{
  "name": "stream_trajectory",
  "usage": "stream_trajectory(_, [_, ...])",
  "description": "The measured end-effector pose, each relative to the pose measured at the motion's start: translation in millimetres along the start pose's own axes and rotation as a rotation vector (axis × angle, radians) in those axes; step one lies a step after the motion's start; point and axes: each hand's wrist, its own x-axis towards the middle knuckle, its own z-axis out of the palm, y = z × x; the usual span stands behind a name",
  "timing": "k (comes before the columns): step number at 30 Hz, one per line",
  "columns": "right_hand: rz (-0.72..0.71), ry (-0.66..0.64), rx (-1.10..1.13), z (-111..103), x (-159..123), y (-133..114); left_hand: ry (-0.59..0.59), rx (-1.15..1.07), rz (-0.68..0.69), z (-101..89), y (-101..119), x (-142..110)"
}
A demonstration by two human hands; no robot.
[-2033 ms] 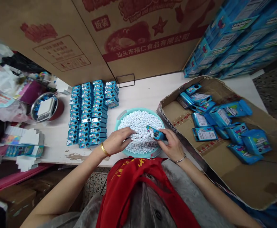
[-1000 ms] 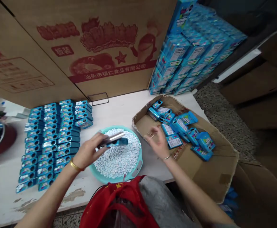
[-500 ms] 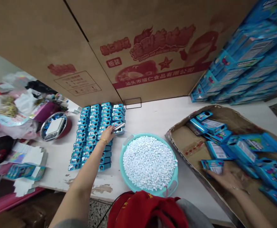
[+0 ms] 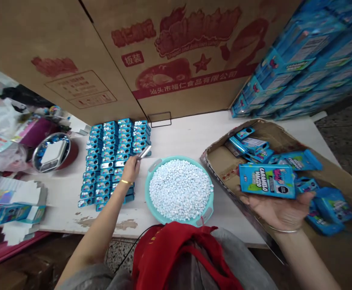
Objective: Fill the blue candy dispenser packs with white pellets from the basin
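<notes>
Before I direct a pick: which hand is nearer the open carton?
Right. The right hand is over the carton, holding a blue box; the left hand is left of the basin.

The single head-worn view looks forward and steeply down from above the white bench (image 4: 188, 139), beyond both hands' fingers.

You have one blue box (image 4: 266, 181) in the right hand (image 4: 277, 211) and one slim silvery tool (image 4: 145, 152) in the left hand (image 4: 130, 169). On the left there are four columns of small blue boxes (image 4: 90, 169), one bowl (image 4: 73, 153) and one white scale (image 4: 51, 155). Between, you have one teal basin (image 4: 147, 188); on the right, one open carton (image 4: 220, 161).
</notes>
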Motion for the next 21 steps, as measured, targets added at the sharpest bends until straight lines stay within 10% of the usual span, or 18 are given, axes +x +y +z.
stream_trajectory(4, [0.228,0.073,0.351,24.1,-5.6,26.0,-0.365,-0.040,0.177,-14.7,32.6,-82.1])
stream_trajectory(9, [0.007,0.098,-0.077,53.1,-9.1,72.0,-0.507,0.123,0.050,-19.1,67.7,-158.1])
stream_trajectory(14, [-0.406,-0.115,-0.475,70.0,-6.9,99.2,-0.495,0.197,-0.110,4.7,93.6,-178.6])
stream_trajectory(21, [-0.517,-0.067,-0.666,88.9,-13.4,119.2,-0.489,0.225,-0.167,20.9,105.2,-183.0])
